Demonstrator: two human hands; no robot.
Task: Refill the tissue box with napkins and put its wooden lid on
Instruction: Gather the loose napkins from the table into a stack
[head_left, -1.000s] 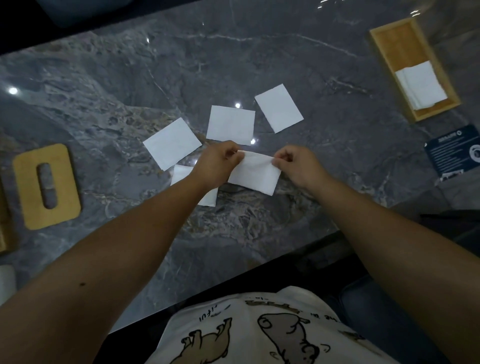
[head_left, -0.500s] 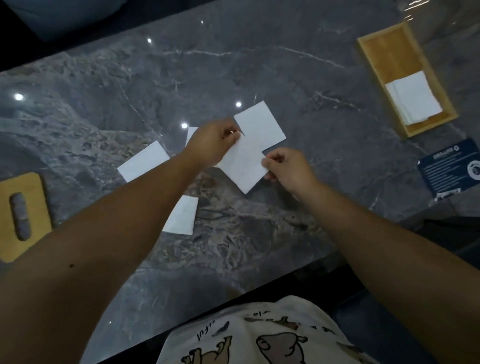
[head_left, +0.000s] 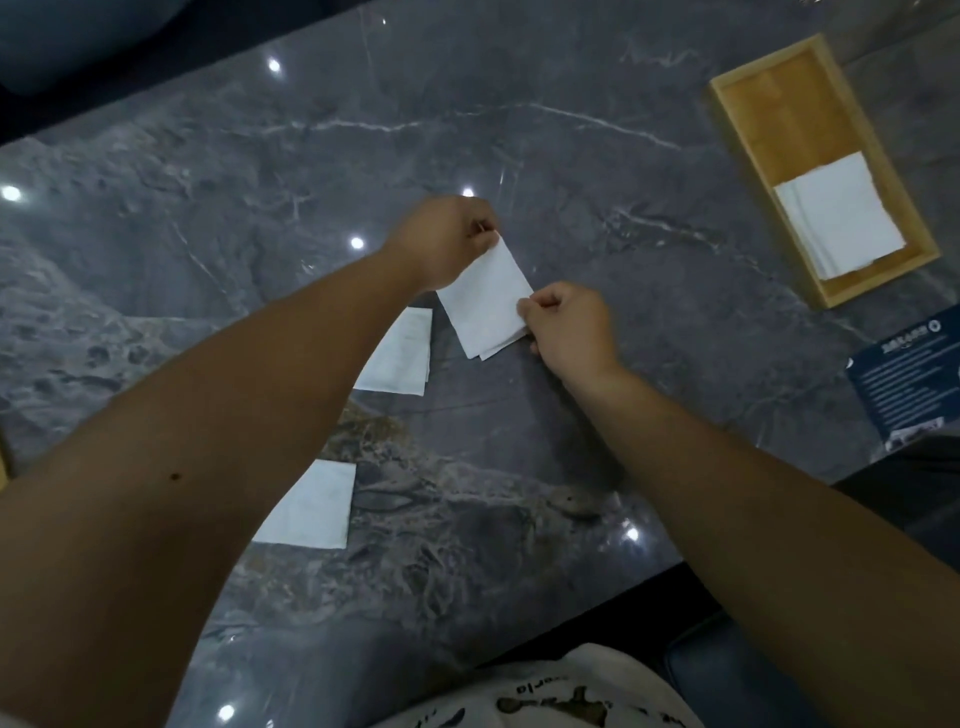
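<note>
Marble table (head_left: 571, 171): napkins (head_left: 400, 358), tissue box (head_left: 758, 104).

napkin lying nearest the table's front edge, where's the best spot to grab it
Pinch the napkin at its right edge, coming from the right: it lies flat on the table, and the left arm hides its left side. Slide a fingertip under that edge first, probably.

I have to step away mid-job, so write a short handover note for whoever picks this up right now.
Left hand and right hand each pinch a side of a small napkin stack on the table.
Two loose napkins lie nearer: one beside the left forearm, one by the table edge.
The tissue box is open at far right, part filled with napkins.
Left: box all napkins, fit the lid, which is out of view.
</note>
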